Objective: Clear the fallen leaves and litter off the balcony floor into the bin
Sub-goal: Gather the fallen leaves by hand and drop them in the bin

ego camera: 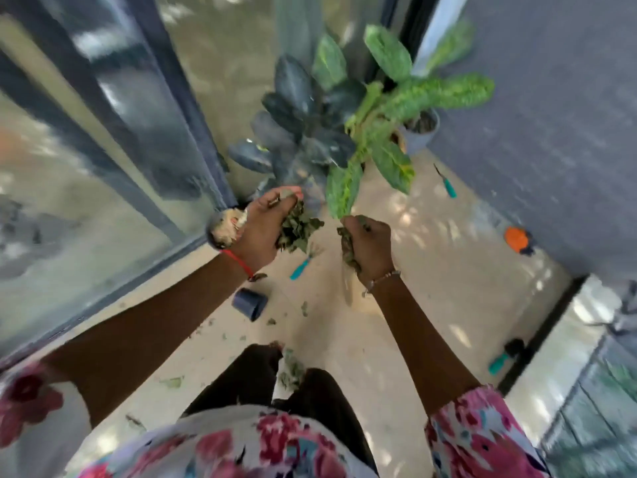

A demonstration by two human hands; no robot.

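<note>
A pale balcony floor (431, 270) is stretching between a glass railing (103, 167) on the left and a dark grey wall (551, 132) on the right, with potted plants (296, 88) standing at the far end and loose leaves (293, 370) lying near the person's legs. Both forearms are reaching forward: the left hand (265, 219) is clenching its grip round a clump of dry leaves (298, 229), the right hand (370, 244), just beside it, grasping a smaller clump (346, 251).

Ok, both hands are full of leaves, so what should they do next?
Probably drop both handfuls into the round container beside the left hand; it holds pale scraps and may be the bin, though it is blurred. Both the left hand and right hand grip dry leaves, so neither can gather the loose leaves on the floor.
</note>
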